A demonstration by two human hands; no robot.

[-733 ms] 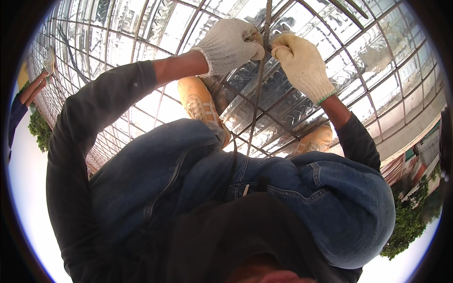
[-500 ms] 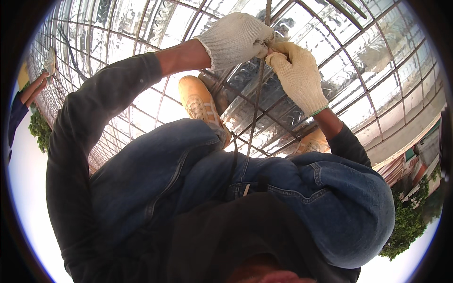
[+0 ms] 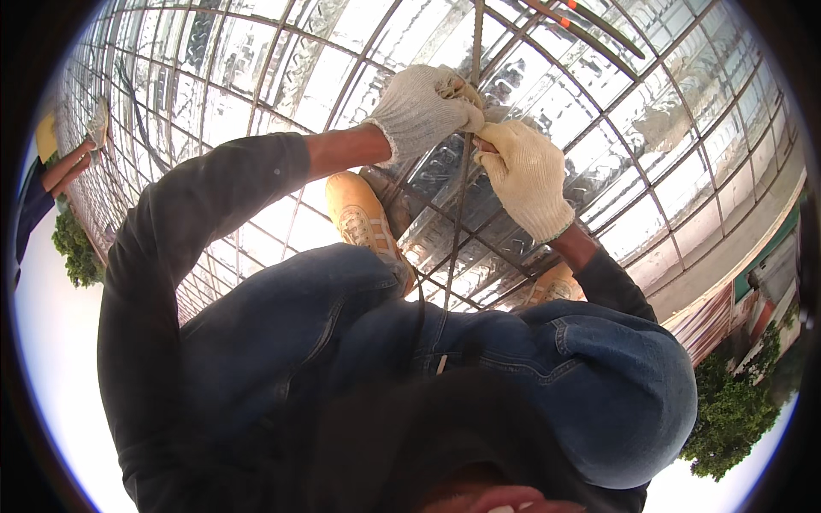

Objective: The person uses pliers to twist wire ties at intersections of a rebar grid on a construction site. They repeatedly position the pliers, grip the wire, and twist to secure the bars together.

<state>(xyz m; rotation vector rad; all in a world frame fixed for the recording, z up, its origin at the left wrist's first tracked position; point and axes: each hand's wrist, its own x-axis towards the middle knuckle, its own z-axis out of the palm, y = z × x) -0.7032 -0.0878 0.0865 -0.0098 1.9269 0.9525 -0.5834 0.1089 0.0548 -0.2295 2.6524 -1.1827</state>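
Note:
My left hand, in a white knit glove, is closed with its fingertips bunched at a steel reinforcing bar. Pressed close against it, my right hand wears a cream knit glove and has its fingers curled in a pinch. Both sets of fingertips meet over the bar, just above a mesh of crossed bars. Whatever lies between the fingers is hidden; I cannot make it out.
A hand tool with two dark handles and orange bands lies on the mesh beyond my right hand. Shiny ribbed metal sheeting runs beneath the bars. My tan shoes stand on the mesh. Another person's legs show at far left.
Both hands sit slightly lower in the picture, with the view shifted. The fingers have changed their grip at the bar, and more of the dark-handled tool has come into view.

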